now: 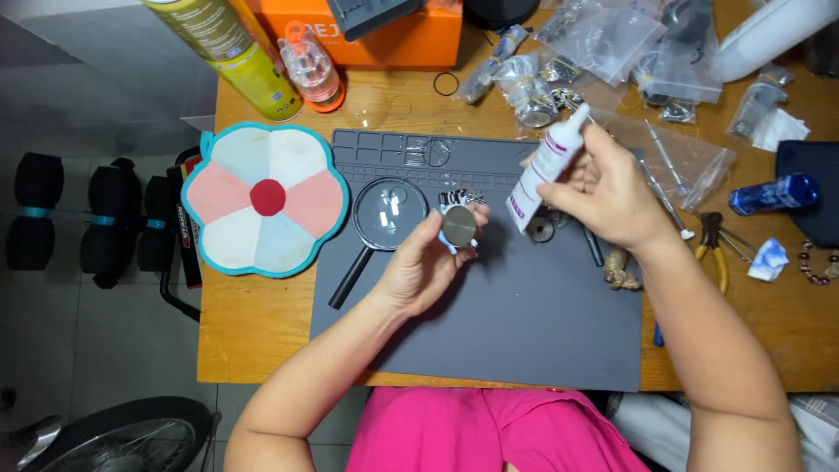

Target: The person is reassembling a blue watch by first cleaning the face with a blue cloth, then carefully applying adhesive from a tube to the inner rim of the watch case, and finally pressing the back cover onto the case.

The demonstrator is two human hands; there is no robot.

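My left hand [426,262] holds a small round metal disc [458,225] up between thumb and fingers, over the grey work mat [524,323]. My right hand [612,192] grips a white glue tube [544,170] with a capped nozzle that points up and to the right. The tube's lower end hangs just right of the disc. A small round metal part [540,231] lies on the mat below the tube. A black-handled magnifying glass [384,218] rests on the mat left of my left hand.
A flower-shaped pad [262,199] lies left of the mat. A yellow spray can [236,52], a clear bottle [312,70] and an orange box [411,39] stand at the back. Several plastic bags of parts [612,44], pliers [718,249] and a blue bottle [773,194] sit at the right.
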